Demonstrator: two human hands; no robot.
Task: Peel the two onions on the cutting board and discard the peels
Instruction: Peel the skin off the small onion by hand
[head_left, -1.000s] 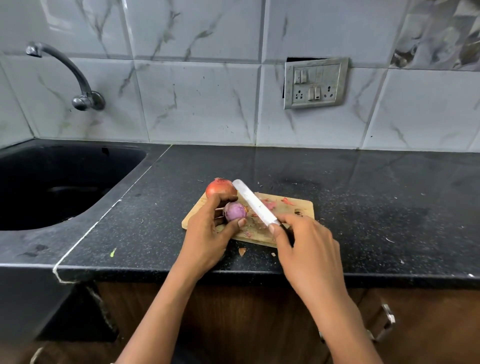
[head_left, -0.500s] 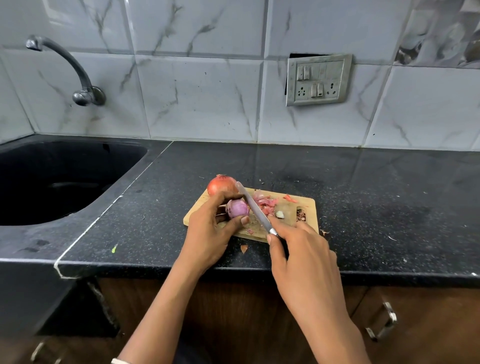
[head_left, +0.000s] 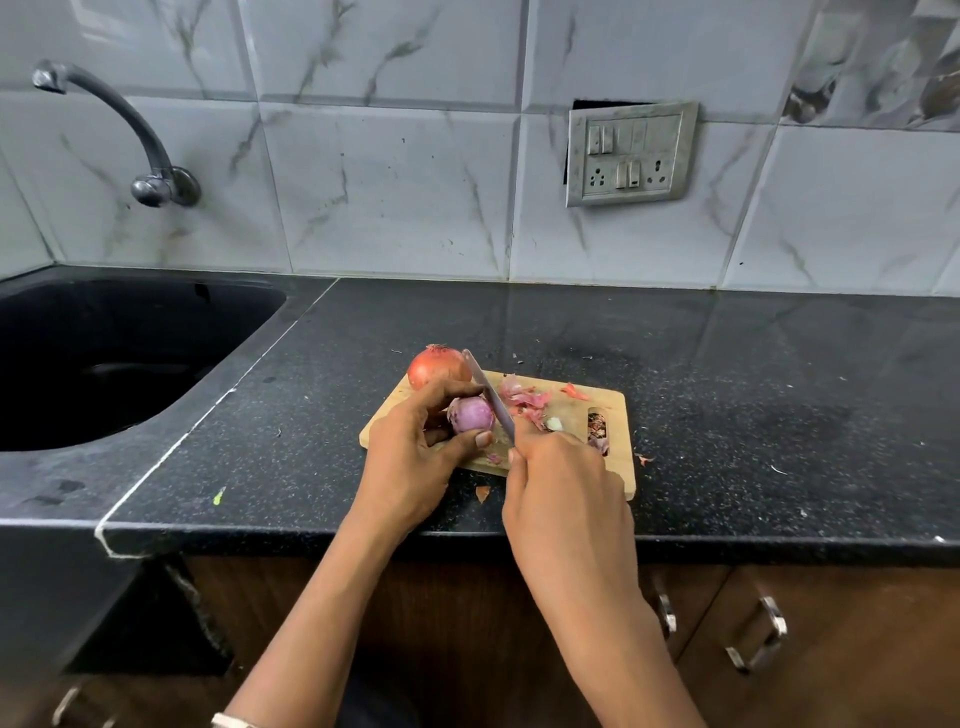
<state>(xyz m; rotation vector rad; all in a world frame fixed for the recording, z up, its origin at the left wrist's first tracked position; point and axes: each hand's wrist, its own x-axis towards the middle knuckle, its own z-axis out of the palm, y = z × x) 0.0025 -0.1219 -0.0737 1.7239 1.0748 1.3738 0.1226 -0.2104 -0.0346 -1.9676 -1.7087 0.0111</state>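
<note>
Head camera is showing the left hand (head_left: 410, 452) curling its thumb and fingers round a small, partly peeled purple onion (head_left: 470, 414). It is pinning the onion to the pale wooden cutting board (head_left: 613, 415), likely so it is not rolling under the blade. The right hand (head_left: 561, 483) is clamping round a slim steel knife (head_left: 491, 397), its handle hidden inside the fist. The blade is lying against the onion's right flank, seemingly to trim an end or lift another layer.

Just behind the left hand, a round orange-red onion (head_left: 439, 365) in its dry skin is waiting at the board's far left corner, within easy reach and clear of the cut. Pink, papery peels (head_left: 524, 400) are piling on the board to the right of the blade, and a few scraps are lying on the black speckled stone countertop (head_left: 727, 389). A black sink (head_left: 104, 364) is sitting well apart to the left. By my reading, one onion is nearly done, the other is untouched, and the peels are not yet discarded.
</note>
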